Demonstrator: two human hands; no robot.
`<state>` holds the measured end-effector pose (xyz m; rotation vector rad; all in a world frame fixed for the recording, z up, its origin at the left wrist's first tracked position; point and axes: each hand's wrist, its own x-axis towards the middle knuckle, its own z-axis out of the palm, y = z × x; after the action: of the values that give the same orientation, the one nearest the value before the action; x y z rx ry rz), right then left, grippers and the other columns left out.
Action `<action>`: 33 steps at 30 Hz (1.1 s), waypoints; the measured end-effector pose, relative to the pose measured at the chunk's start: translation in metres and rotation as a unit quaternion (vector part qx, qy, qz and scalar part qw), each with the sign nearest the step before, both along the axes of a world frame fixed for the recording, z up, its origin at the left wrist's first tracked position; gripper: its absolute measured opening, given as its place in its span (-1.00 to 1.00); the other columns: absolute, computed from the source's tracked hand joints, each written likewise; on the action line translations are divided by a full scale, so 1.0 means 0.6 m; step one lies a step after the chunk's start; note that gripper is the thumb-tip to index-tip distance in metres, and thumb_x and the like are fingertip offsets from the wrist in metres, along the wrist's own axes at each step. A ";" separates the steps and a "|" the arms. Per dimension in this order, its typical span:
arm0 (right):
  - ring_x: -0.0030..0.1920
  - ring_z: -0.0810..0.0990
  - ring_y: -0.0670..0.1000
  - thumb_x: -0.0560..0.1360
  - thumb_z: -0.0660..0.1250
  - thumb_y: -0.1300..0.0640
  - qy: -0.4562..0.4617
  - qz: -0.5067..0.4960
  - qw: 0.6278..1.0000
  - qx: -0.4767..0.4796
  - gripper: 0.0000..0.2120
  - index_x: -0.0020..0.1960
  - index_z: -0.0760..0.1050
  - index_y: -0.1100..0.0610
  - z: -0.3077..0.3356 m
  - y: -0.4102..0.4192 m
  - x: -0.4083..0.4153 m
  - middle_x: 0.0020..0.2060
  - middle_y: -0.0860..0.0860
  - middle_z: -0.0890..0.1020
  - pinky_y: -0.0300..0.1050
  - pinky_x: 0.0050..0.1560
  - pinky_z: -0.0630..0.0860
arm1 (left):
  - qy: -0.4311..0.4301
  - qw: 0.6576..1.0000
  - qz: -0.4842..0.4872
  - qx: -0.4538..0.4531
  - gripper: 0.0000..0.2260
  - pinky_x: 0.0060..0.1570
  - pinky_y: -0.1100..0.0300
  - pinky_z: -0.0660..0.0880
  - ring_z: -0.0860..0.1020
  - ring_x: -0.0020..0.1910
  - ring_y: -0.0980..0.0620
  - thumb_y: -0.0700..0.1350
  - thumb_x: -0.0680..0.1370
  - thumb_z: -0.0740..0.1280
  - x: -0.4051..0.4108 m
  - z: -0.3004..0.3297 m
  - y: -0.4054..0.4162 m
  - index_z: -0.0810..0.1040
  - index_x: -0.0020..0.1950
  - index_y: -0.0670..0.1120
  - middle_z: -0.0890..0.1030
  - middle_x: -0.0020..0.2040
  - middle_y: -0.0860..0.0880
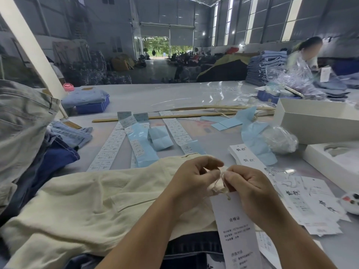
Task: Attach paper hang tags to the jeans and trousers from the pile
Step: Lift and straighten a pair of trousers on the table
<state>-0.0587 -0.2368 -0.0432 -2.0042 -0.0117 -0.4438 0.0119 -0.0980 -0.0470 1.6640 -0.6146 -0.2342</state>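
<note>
Cream trousers (93,206) lie spread across the table in front of me. A white paper hang tag (236,228) with printed text hangs from a cream string (220,183) at the trousers' edge. My left hand (192,179) and my right hand (246,185) meet above the tag, and each pinches the string between thumb and fingers. A pile of jeans and trousers (25,136) rises at the left. More hang tags (308,202) lie in a loose heap at the right.
Strips of sticker labels (110,148) and blue backing paper (141,144) lie mid-table, behind them wooden sticks (165,116). White boxes (314,121) stand at the right, a blue crate (93,106) at the far left. A person works at stacked jeans (264,68) far right.
</note>
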 end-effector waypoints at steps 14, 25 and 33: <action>-0.47 0.22 -0.07 0.36 0.20 0.11 -0.017 -0.027 0.999 0.028 -0.70 -0.44 0.20 0.24 -0.012 -0.004 -0.009 -0.54 0.01 0.27 -0.23 -0.46 0.16 | -0.008 0.998 0.065 -0.014 -0.87 -0.43 0.31 0.40 0.44 -0.48 0.14 -0.24 0.56 0.38 0.009 -0.012 -0.001 0.61 -0.18 -0.10 0.51 -0.42 0.10; -0.33 0.55 0.04 0.63 0.18 0.20 -0.047 -0.056 0.990 0.123 -0.65 -0.29 0.53 0.23 -0.027 -0.015 -0.015 -0.38 0.09 0.60 -0.26 -0.34 0.44 | 0.032 0.997 0.049 -0.041 -0.91 -0.41 0.30 0.44 0.47 -0.45 0.11 -0.21 0.56 0.38 0.012 -0.018 -0.001 0.62 -0.01 -0.03 0.61 -0.26 0.02; -0.40 0.46 -0.10 0.59 0.15 0.09 -0.153 -0.190 0.946 0.216 -0.69 -0.29 0.46 0.15 -0.039 -0.005 -0.018 -0.40 0.04 0.52 -0.32 -0.45 0.36 | 0.002 0.999 0.042 0.000 -0.84 -0.32 0.33 0.45 0.51 -0.35 0.17 -0.20 0.53 0.41 0.006 -0.014 0.000 0.61 0.02 0.05 0.63 -0.22 0.10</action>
<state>-0.0697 -0.2400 -0.0663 -1.4877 0.2623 -0.9182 0.0157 -0.0981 -0.0551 1.6847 -0.5408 -0.1758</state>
